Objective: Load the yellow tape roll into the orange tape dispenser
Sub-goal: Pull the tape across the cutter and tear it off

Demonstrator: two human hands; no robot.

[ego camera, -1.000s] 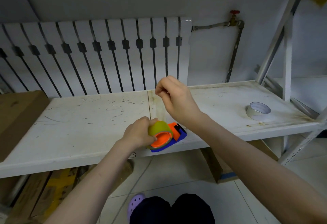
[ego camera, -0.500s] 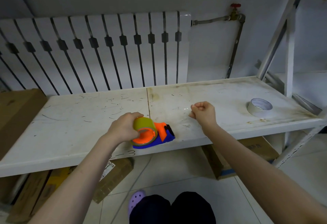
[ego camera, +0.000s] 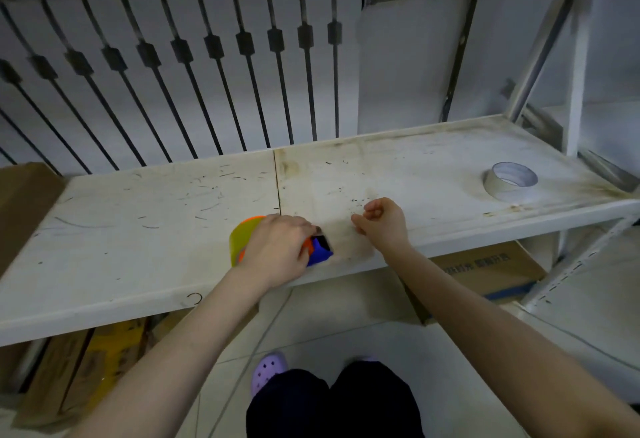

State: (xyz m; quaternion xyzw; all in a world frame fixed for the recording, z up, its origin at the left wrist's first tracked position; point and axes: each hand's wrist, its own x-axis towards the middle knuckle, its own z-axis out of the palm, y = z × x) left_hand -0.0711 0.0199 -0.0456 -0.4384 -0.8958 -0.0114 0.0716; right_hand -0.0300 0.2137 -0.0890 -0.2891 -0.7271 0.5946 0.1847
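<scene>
The orange and blue tape dispenser [ego camera: 317, 252] lies near the front edge of the white shelf [ego camera: 138, 230], with the yellow tape roll [ego camera: 239, 240] seated on its orange hub. My left hand [ego camera: 280, 247] lies over the top of the dispenser and grips it, hiding most of it. My right hand [ego camera: 382, 221] rests on the shelf just right of the dispenser, fingers curled in a loose pinch; whether a thin strip of tape is between them cannot be seen.
A whitish tape roll [ego camera: 510, 181] lies flat at the shelf's right end. A radiator [ego camera: 194, 67] and pipe stand behind. Cardboard boxes [ego camera: 485, 271] sit under the shelf and at the far left. A white frame upright [ego camera: 575, 57] rises at right.
My left hand has moved from the roll's left side to lie over the top of the dispenser. My right hand came down from above onto the shelf and shifted closer to the dispenser.
</scene>
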